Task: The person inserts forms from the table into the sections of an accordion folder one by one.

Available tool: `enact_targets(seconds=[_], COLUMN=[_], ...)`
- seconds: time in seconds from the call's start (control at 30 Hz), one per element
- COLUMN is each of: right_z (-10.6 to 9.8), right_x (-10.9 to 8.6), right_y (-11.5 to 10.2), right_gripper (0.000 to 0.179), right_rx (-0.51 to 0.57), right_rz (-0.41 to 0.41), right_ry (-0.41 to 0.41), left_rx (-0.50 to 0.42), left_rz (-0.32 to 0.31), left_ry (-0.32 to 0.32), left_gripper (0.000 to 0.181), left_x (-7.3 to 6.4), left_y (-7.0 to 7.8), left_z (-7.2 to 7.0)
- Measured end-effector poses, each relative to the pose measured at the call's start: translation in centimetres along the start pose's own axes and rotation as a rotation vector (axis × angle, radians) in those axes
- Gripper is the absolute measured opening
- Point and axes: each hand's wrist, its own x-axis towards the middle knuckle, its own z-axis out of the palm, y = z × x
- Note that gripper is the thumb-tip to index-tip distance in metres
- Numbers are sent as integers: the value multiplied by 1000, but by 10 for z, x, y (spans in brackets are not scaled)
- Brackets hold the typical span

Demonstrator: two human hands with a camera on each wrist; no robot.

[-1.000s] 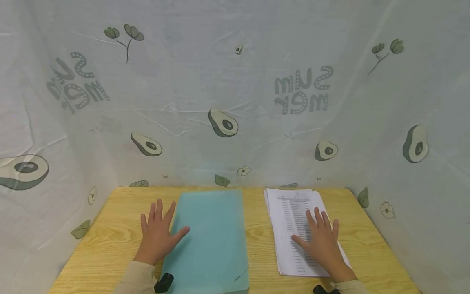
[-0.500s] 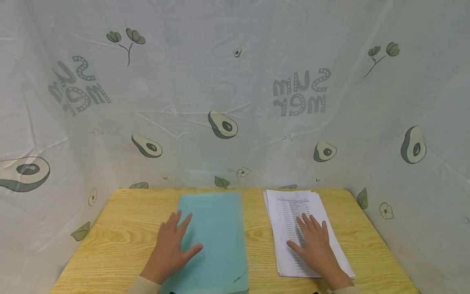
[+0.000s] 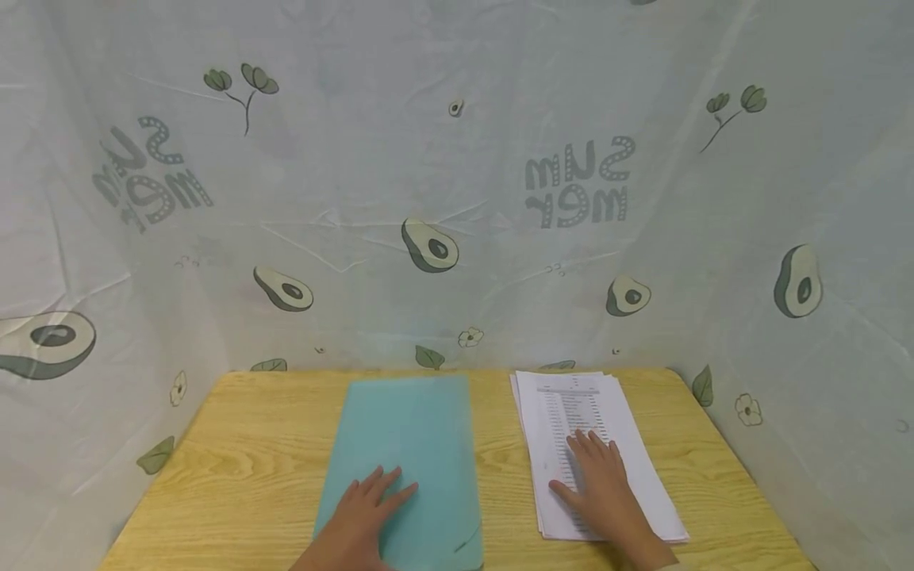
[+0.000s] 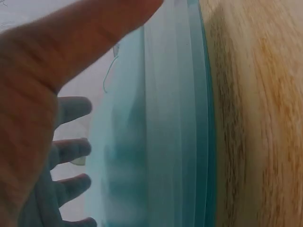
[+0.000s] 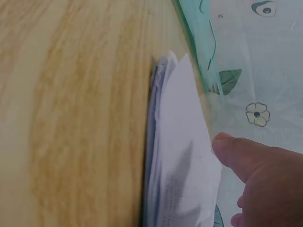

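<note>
Blue folder (image 3: 428,436) flat on the table (image 3: 250,460). Left hand (image 3: 357,515) above the folder's near part, fingers apart. Paper stack (image 3: 571,416), top sheet printed, right of the folder with bare table between. Right hand (image 3: 600,492) over the stack, fingers apart; contact cannot be told. Avocado-print cloth (image 3: 357,182) beyond the folder.

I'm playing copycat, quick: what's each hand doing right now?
Left hand: open, over the blue folder, holding nothing.
Right hand: open, over the papers, holding nothing.
</note>
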Motion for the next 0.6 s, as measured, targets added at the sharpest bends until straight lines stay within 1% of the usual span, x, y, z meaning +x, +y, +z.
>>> enact_targets(seconds=[0.17, 0.3, 0.47, 0.6], right_z=[3, 4, 6, 7], right_x=[-2, -4, -3, -3], right_y=[-3, -4, -4, -3], right_gripper=[74, 74, 73, 75], right_rx=[15, 47, 61, 60], right_rz=[23, 46, 58, 60], right_ry=[-57, -71, -90, -103], left_rx=[-27, -13, 26, 13], left_rz=[-43, -50, -31, -2], left_ry=[-75, -124, -144, -150], left_gripper=[111, 108, 95, 88], left_x=[2, 4, 7, 12], left_y=[4, 7, 6, 4], left_z=[2, 3, 3, 0])
